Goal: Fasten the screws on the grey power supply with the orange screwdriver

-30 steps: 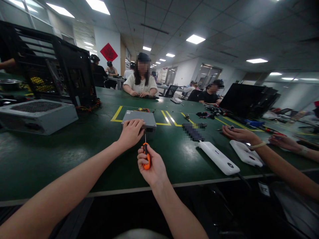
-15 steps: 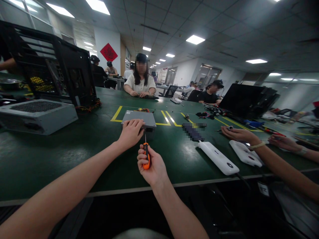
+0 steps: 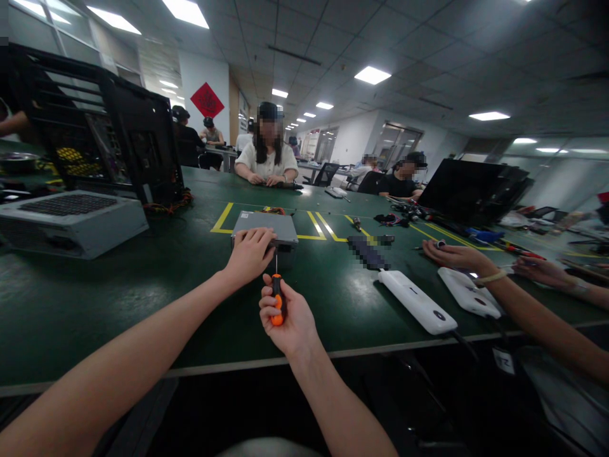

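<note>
A small grey power supply unit [image 3: 266,223] sits on the green table in front of me, with coloured wires at its back. My left hand [image 3: 252,249] is closed over its front left edge, fingers across the top and thumb down by the front. Below it, my right hand [image 3: 288,317] is wrapped round the handle of an orange and black screwdriver [image 3: 276,301]. The thin shaft points up at the unit's front face. Whether the tip sits in a screw is too small to tell.
Left stand a larger grey power supply [image 3: 76,219] and an open black computer case [image 3: 99,127]. To the right lie a white power bank-like device [image 3: 416,301] and a similar white one [image 3: 469,292]. A co-worker's hand [image 3: 447,254] reaches in beside them. Another person sits opposite.
The screwdriver handle has turned in my right hand and stands more upright, and that hand has shifted slightly left. My left hand and the power supply unit look unmoved.
</note>
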`<state>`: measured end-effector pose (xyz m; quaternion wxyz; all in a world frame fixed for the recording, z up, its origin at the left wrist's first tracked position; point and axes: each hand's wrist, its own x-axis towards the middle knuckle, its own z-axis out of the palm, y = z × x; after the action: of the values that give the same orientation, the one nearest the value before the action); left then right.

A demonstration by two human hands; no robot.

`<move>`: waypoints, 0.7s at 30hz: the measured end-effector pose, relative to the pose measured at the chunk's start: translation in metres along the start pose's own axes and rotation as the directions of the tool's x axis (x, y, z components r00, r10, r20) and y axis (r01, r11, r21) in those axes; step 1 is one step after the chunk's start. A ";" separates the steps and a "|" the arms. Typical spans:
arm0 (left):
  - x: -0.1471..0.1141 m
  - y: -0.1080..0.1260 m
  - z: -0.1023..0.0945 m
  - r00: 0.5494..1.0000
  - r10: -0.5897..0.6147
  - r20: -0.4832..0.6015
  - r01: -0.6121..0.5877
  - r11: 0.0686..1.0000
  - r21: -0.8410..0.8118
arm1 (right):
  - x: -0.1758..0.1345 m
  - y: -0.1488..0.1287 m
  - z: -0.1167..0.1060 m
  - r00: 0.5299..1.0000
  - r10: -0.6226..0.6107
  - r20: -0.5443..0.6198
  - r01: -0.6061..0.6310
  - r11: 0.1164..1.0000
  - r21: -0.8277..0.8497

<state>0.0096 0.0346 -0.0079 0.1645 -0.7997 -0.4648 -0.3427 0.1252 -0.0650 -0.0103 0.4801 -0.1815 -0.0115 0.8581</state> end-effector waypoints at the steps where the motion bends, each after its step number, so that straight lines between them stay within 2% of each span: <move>1: 0.000 0.000 0.000 1.000 0.001 0.000 -0.001 1.000 0.002 | 0.000 0.000 0.000 1.000 -0.006 -0.003 0.006 1.000 0.005; 21: 0.000 -0.001 0.002 1.000 -0.002 -0.005 0.002 1.000 0.001 | -0.001 0.000 0.002 1.000 -0.010 0.003 0.010 1.000 -0.005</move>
<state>0.0092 0.0363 -0.0091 0.1659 -0.7983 -0.4653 -0.3446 0.1252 -0.0653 -0.0076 0.4841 -0.1813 -0.0155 0.8559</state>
